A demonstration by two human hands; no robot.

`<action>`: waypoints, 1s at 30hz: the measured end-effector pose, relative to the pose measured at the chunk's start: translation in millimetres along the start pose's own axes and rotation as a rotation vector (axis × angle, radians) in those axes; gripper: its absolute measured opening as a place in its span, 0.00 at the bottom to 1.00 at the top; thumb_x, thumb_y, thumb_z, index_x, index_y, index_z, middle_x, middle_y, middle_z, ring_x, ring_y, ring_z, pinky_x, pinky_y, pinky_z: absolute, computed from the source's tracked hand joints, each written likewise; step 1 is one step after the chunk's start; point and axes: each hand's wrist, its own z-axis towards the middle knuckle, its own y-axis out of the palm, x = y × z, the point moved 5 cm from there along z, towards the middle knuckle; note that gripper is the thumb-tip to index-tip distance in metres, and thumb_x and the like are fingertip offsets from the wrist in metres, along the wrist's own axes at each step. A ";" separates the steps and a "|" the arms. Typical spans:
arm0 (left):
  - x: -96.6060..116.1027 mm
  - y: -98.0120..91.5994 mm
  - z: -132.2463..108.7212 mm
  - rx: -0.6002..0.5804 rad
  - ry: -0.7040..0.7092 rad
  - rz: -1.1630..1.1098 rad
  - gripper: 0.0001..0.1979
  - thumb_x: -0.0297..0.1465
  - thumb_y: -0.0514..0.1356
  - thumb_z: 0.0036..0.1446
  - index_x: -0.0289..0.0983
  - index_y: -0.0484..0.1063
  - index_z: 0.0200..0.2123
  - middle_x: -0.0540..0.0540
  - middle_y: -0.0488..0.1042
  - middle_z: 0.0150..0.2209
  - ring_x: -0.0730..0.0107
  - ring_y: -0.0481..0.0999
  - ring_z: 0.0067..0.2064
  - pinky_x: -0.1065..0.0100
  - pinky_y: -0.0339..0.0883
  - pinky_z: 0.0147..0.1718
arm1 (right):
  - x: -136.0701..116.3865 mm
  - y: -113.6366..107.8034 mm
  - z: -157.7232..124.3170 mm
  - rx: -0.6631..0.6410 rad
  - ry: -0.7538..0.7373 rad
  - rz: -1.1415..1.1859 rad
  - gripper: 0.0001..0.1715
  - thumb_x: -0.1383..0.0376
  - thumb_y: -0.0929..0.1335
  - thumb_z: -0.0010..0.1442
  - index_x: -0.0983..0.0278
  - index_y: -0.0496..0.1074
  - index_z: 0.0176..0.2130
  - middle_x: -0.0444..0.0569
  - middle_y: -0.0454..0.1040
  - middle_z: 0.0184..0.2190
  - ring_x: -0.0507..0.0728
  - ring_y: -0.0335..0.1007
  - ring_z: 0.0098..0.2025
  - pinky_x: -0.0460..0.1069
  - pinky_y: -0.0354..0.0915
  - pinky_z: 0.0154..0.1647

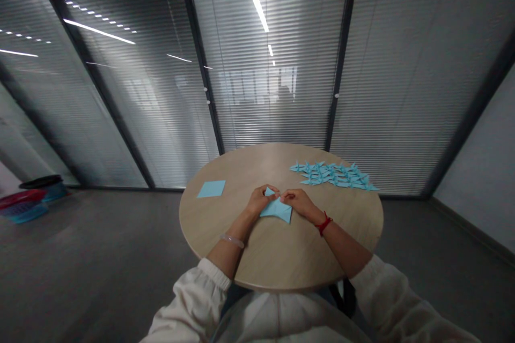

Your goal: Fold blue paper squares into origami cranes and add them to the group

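Between my two hands is a sheet of light blue paper, partly folded, its near corners spread toward me and a pointed part rising at the far side. My left hand grips its left edge, thumb and fingers closed on the paper. On the other side my right hand pinches the upper right edge, fingertips close to those of the left. The fingers hide part of the folds. Several folded blue paper cranes lie in rows at the back right of the table.
A flat blue paper stack or sheet lies on the left of the round wooden table. Glass panels with blinds stand right behind the table. Red and black-rimmed baskets sit on the floor at far left.
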 end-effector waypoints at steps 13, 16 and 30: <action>-2.4 -4.7 2.6 0.088 0.016 -0.016 0.17 0.38 0.68 0.38 0.33 0.76 0.31 0.50 0.71 0.23 0.75 0.66 0.24 0.73 0.56 0.23 | 2.5 -0.2 3.0 0.045 0.027 0.015 0.13 0.57 0.70 0.47 0.66 0.74 0.26 0.47 0.76 0.25 0.55 0.70 0.30 0.48 0.63 0.33; -0.1 -10.2 2.6 0.153 0.023 -0.030 0.16 0.38 0.68 0.37 0.33 0.76 0.29 0.49 0.71 0.24 0.74 0.67 0.24 0.73 0.57 0.24 | 2.1 -2.3 3.2 0.059 0.013 -0.024 0.11 0.59 0.69 0.48 0.66 0.74 0.26 0.47 0.76 0.26 0.55 0.70 0.31 0.48 0.63 0.34; 13.6 -17.6 -4.8 0.265 0.019 -0.051 0.13 0.34 0.67 0.38 0.33 0.75 0.28 0.49 0.71 0.23 0.75 0.66 0.24 0.73 0.57 0.23 | 1.9 -5.7 2.6 0.104 0.032 -0.002 0.14 0.57 0.68 0.48 0.66 0.74 0.27 0.48 0.76 0.26 0.55 0.70 0.30 0.48 0.62 0.33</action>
